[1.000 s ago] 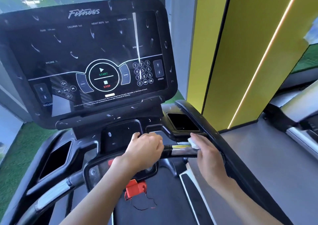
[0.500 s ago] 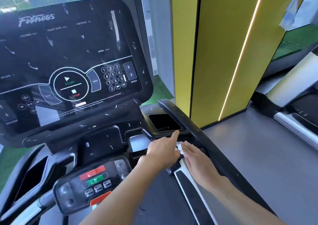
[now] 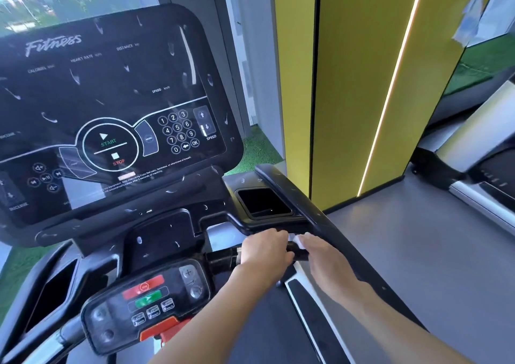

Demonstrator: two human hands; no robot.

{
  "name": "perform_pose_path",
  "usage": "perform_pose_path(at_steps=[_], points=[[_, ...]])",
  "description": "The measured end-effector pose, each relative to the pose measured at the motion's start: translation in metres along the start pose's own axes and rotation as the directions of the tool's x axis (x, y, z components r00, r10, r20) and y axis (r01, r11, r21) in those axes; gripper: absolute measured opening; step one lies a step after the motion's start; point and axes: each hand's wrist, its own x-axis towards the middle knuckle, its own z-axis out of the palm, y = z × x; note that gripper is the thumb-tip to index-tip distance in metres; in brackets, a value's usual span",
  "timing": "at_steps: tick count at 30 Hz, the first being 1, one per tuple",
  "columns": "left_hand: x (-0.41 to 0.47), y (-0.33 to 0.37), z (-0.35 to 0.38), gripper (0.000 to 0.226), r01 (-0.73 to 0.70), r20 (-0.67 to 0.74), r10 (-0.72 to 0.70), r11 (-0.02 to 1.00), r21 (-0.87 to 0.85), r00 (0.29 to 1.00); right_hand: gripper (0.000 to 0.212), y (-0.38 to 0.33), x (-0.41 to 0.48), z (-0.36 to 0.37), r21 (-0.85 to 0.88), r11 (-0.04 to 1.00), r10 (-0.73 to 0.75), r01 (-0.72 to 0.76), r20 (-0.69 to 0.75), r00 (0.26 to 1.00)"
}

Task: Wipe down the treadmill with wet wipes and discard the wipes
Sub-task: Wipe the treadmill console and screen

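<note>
Having reached the handlebar (image 3: 223,258) end, the right hand (image 3: 323,258) clamps its fingers (image 3: 310,242) on the wipe (image 3: 296,237), left hand (image 3: 264,251) gripping alongside, so it looks nearly done.

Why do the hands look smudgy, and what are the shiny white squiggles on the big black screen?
Head view: the left hand and right hand are softened by motion blur; head view: the squiggles on the console screen are bright glints, probably light catching wet streaks; the neighbouring treadmill looks smeared too.
</note>
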Motion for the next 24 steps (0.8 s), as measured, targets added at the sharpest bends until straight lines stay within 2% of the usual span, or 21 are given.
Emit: perform_pose_path(at_steps=[4,6,8,11,15,17,19,21,23,24], points=[[0.000,0.002,0.007,0.021,-0.008,-0.031,0.010,0.999,0.051,0.999,0.041,0.003,0.008,-0.001,-0.118,0.976,0.187,-0.182,0.037,0.982],[0.001,0.004,0.009,0.023,-0.007,-0.056,0.010,0.998,0.057,0.998,0.045,-0.008,0.011,0.003,-0.034,0.988,0.152,-0.151,0.035,0.988],[0.002,0.005,0.008,0.026,0.001,-0.071,0.003,0.999,0.050,0.998,0.062,-0.015,0.008,0.009,0.058,0.995,0.082,-0.083,0.011,0.997],[0.001,0.007,0.008,0.022,-0.001,-0.070,0.004,0.999,0.043,0.998,0.065,-0.007,0.000,0.011,0.007,1.000,0.009,-0.009,-0.044,0.999],[-0.003,0.007,0.006,0.013,-0.015,-0.084,0.018,0.999,0.039,0.996,0.057,0.013,-0.005,0.013,-0.015,0.987,0.156,-0.158,-0.088,0.984],[-0.003,0.007,0.006,0.010,-0.019,-0.084,0.021,0.999,0.030,0.996,0.060,0.012,-0.005,0.022,0.046,0.975,0.222,-0.217,-0.144,0.964],[-0.004,0.007,0.006,0.010,-0.020,-0.081,0.021,1.000,0.016,0.996,0.063,-0.001,-0.011,0.033,0.135,0.969,0.229,-0.205,-0.191,0.955],[-0.003,0.006,0.007,0.013,-0.012,-0.082,0.012,1.000,0.008,0.997,0.067,-0.011,-0.022,0.043,0.147,0.986,0.114,-0.082,-0.228,0.967],[-0.001,0.005,0.008,0.012,-0.009,-0.086,0.009,1.000,0.001,0.996,0.080,-0.009,-0.032,0.045,0.056,0.997,-0.037,0.052,-0.243,0.969],[-0.001,0.004,0.009,0.012,-0.015,-0.084,0.015,1.000,0.007,0.996,0.082,-0.003,-0.033,0.043,0.003,0.998,-0.065,0.068,-0.235,0.970]])
